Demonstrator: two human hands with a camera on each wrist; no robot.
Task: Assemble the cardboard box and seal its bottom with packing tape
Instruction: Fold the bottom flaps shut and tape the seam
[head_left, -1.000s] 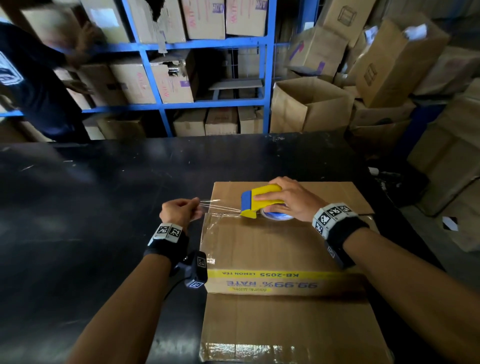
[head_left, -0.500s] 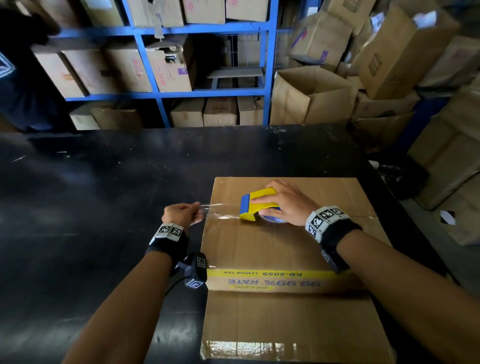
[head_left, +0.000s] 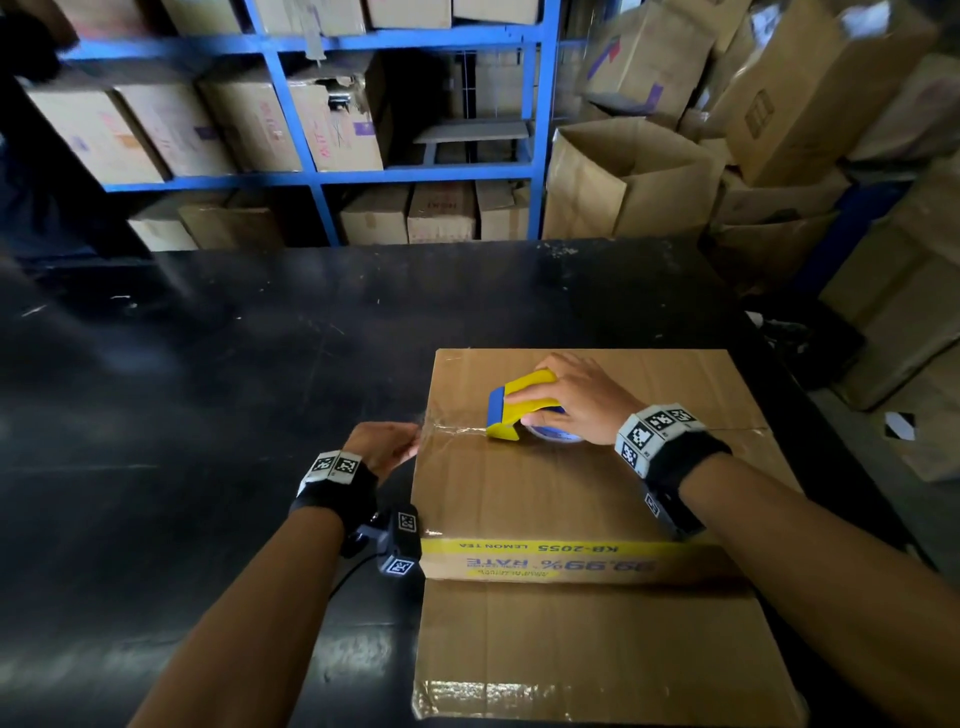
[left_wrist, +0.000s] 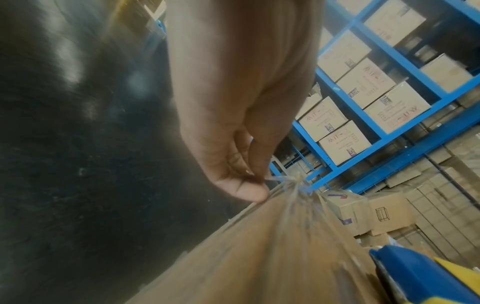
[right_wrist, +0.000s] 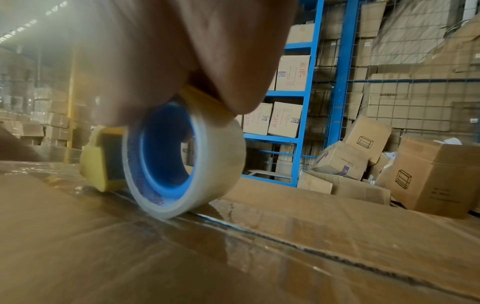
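A brown cardboard box (head_left: 550, 499) stands on the black table (head_left: 208, 395), its flaps closed along a centre seam (right_wrist: 298, 244). My right hand (head_left: 576, 397) grips a yellow and blue tape dispenser (head_left: 519, 405) with a roll of clear tape (right_wrist: 182, 162) resting on the seam. A crumpled strand of clear tape (head_left: 457, 428) runs from the dispenser to the box's left edge. There my left hand (head_left: 387, 444) pinches the tape end (left_wrist: 283, 181) between thumb and fingers at the edge.
Blue shelving (head_left: 540, 171) with cartons stands behind the table. Open and stacked cardboard boxes (head_left: 628, 176) crowd the back right and right side. A person in dark clothes (head_left: 31, 156) is at the far left. A yellow label band (head_left: 545, 558) crosses the box's near side.
My left hand has drawn the tape end right and down, from out over the table onto the box's left edge. The dispenser stays on the seam, and the strand is shorter.
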